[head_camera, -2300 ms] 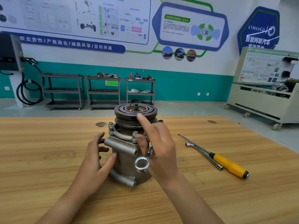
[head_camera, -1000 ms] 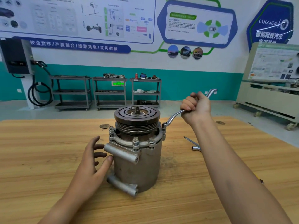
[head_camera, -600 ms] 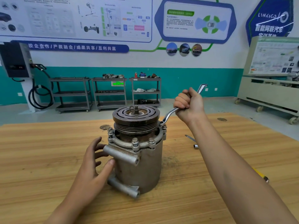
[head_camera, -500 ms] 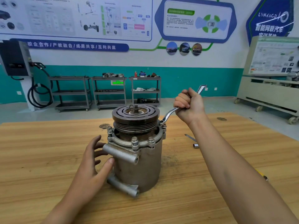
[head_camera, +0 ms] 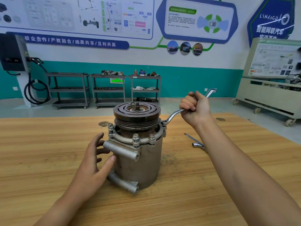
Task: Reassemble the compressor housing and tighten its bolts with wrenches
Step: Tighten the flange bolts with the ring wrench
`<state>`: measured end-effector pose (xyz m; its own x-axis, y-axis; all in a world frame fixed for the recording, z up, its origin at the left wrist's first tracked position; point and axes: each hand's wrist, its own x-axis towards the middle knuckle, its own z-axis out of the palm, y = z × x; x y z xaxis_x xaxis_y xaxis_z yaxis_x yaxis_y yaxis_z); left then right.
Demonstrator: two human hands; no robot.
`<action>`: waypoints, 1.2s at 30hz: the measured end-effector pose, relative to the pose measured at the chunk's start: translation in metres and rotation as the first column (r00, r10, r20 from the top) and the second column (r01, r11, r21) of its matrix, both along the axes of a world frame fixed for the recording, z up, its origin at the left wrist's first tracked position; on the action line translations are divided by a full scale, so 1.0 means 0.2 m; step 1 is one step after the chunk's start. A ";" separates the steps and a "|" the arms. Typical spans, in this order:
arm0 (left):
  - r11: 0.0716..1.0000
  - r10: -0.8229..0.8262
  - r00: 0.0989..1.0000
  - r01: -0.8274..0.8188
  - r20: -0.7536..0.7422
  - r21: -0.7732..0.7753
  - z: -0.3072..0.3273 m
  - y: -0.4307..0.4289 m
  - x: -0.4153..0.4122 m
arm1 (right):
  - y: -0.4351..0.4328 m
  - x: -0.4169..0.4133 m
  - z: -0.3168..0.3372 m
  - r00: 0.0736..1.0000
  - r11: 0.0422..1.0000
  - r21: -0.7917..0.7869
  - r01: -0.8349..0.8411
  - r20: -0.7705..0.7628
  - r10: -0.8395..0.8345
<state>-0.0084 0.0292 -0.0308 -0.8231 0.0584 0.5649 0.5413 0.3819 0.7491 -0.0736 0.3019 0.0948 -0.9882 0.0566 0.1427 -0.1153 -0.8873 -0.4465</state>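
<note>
The grey compressor housing stands upright on the wooden table, its dark pulley on top. Several bolts sit around the flange. My left hand presses against the housing's left side with spread fingers and the thumb on the wall. My right hand grips the shaft of a silver ring wrench. The wrench's ring end sits on a bolt at the flange's right edge, and its other end sticks out above my fist.
An L-shaped socket wrench lies on the table to the right of the housing, partly hidden by my right forearm. A small round mark sits behind the housing. Shelving carts and a training bench stand beyond the table.
My right hand went from holding the wrench in front of the housing to gripping it on the right flange bolt, then swung the handle slightly left. My left hand stays on the housing.
</note>
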 end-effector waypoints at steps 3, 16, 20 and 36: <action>0.999 -0.003 0.999 0.004 -0.044 0.035 0.00 0.01 0.02 | 0.00 0.01 -0.02 0.999 0.999 -0.037 0.028 0.027 -0.027; 0.997 -0.071 0.986 0.074 -0.154 0.010 0.02 0.05 0.09 | -0.08 0.33 -0.13 0.894 0.893 0.049 0.448 0.004 -0.449; 0.997 -0.077 0.986 0.078 -0.148 -0.001 0.03 0.05 0.09 | -0.22 0.48 -0.21 0.794 0.784 0.123 0.608 -0.101 -0.600; 0.996 -0.085 0.991 0.083 -0.102 -0.022 0.03 0.04 0.09 | -0.65 0.51 -0.57 0.505 -0.295 0.545 0.785 -0.838 -0.205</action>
<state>0.0094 0.0378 -0.0254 -0.7525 0.1356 0.6444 0.6456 0.3450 0.6813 0.0281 0.1710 -0.0198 -0.5058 0.0525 0.8610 -0.5943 0.7022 -0.3920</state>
